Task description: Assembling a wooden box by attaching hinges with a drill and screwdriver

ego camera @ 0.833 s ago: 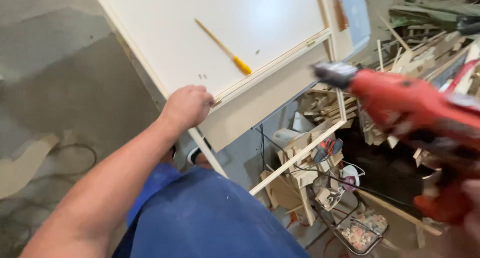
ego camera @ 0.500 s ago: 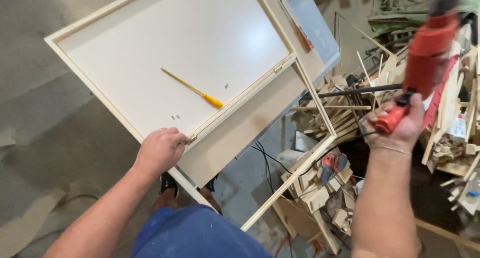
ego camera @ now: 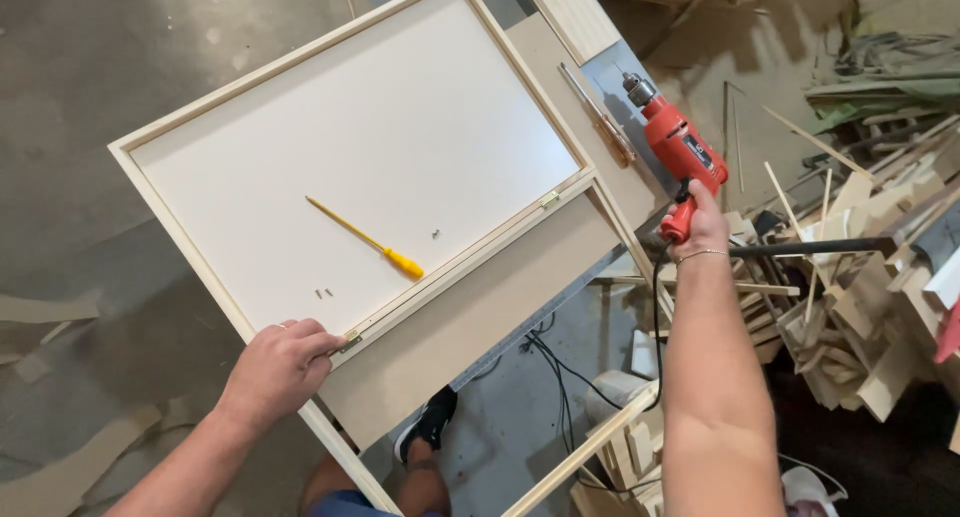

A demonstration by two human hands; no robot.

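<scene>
A white panel (ego camera: 350, 147) in a pale wooden frame lies on a worktop. My left hand (ego camera: 283, 365) rests on the frame's near corner, fingers curled beside a small brass hinge (ego camera: 351, 338). My right hand (ego camera: 699, 217) grips the handle of a red electric drill (ego camera: 676, 142), held out over the worktop's right end with its chuck pointing away. A yellow-handled screwdriver (ego camera: 366, 239) lies on the white panel. Loose screws (ego camera: 324, 293) sit near the frame's front edge, and one more screw (ego camera: 436, 234) lies further right.
A wooden-handled tool (ego camera: 600, 127) lies on the brown board (ego camera: 470, 317) beside the drill. A heap of wood offcuts (ego camera: 850, 307) fills the right side. The drill's black cord (ego camera: 657, 317) hangs down toward cables on the concrete floor (ego camera: 90, 67). My shoe (ego camera: 430, 422) shows below.
My right hand has swung the drill down from an upright hold and out over the worktop's right end. The view has tilted down. My left hand stays on the frame corner.
</scene>
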